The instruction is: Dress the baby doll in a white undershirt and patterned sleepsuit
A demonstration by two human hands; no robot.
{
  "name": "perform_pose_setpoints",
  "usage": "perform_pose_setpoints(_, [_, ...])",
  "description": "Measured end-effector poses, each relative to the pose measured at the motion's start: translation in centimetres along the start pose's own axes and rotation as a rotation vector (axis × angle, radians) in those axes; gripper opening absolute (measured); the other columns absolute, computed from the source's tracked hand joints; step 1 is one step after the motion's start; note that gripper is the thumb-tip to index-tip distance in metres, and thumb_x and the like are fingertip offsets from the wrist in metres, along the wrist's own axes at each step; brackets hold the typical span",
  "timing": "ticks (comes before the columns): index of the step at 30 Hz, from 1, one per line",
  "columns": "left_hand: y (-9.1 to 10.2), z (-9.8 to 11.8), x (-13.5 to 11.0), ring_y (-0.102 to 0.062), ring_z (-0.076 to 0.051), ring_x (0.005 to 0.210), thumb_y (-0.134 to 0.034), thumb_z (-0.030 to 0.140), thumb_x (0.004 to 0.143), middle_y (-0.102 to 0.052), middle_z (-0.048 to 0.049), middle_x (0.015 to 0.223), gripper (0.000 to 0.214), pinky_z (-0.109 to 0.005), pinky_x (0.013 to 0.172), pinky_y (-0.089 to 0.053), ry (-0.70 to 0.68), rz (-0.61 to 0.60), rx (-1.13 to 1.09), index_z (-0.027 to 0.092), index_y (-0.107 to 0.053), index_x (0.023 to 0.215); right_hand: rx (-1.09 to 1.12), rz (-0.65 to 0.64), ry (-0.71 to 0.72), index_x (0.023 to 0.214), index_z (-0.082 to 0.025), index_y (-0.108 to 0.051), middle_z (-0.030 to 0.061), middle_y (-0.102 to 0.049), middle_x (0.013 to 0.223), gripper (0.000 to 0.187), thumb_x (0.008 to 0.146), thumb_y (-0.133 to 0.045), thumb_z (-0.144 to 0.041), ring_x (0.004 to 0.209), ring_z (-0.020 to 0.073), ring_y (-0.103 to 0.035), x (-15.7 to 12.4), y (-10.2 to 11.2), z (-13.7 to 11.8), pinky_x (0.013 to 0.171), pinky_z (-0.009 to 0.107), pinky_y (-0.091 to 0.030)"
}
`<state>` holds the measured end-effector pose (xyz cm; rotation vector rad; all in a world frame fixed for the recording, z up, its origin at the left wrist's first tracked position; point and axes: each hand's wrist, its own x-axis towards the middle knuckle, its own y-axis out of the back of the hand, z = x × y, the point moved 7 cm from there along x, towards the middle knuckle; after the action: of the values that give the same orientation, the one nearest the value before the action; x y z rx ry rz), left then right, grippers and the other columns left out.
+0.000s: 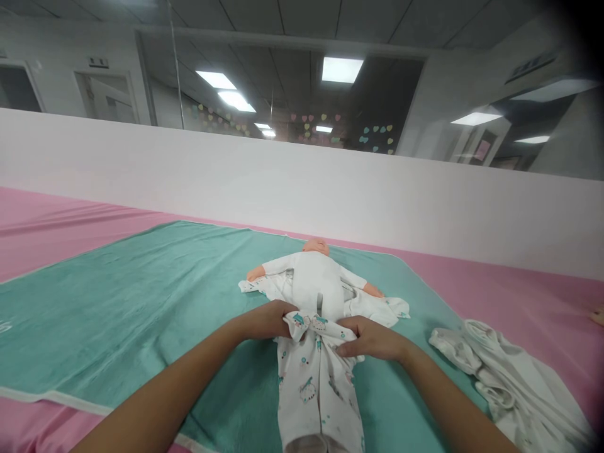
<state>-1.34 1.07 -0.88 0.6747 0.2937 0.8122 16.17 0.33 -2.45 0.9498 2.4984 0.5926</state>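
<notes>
A baby doll (317, 283) with a white cloth body lies on its back on a teal blanket (189, 283), head toward the wall and arms spread. Under its arms and back a white printed baby top (377, 306) is laid out. White printed baby pants (316, 390) cover the doll's lower part and stretch toward me. My left hand (274, 319) pinches the left side of the waistband. On the other side my right hand (365, 338) grips the waistband, thumb over the fabric. The doll's legs are hidden by the cloth.
A crumpled white cloth (514, 384) lies at the right, across the blanket's edge. Pink fabric (453, 277) surrounds the blanket. Behind the doll runs a low white wall (236, 176) with glass above. Part of another person's hand (598, 316) shows at the far right edge.
</notes>
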Motion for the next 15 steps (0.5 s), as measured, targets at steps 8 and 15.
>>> perform_pose_setpoints(8, [-0.02,-0.02,0.01,-0.053,-0.017,0.074,-0.058,0.034,0.07,-0.061,0.0006,0.077,0.019,-0.022,0.059,-0.034,0.002,-0.003,0.018,0.016,-0.059,0.076,0.067,-0.007,-0.019,0.084,-0.016,-0.06,-0.0007,-0.054,0.076,0.037,0.067,-0.066,-0.048,0.071,0.0143,-0.049,0.0,-0.09,0.21,0.06,0.022,-0.036])
perform_pose_setpoints(15, [0.07,0.41,-0.18,-0.052,-0.016,0.074,-0.057,0.033,0.071,-0.061,0.0013,0.078,0.018,-0.021,0.06,-0.035,0.006,-0.003,0.013,0.016,-0.059,0.076,0.069,-0.01,-0.023,0.09,-0.017,-0.062,-0.0007,-0.055,0.079,0.037,0.068,-0.066,-0.047,0.074,0.0149,-0.05,-0.05,-0.07,0.28,0.063,0.023,-0.037])
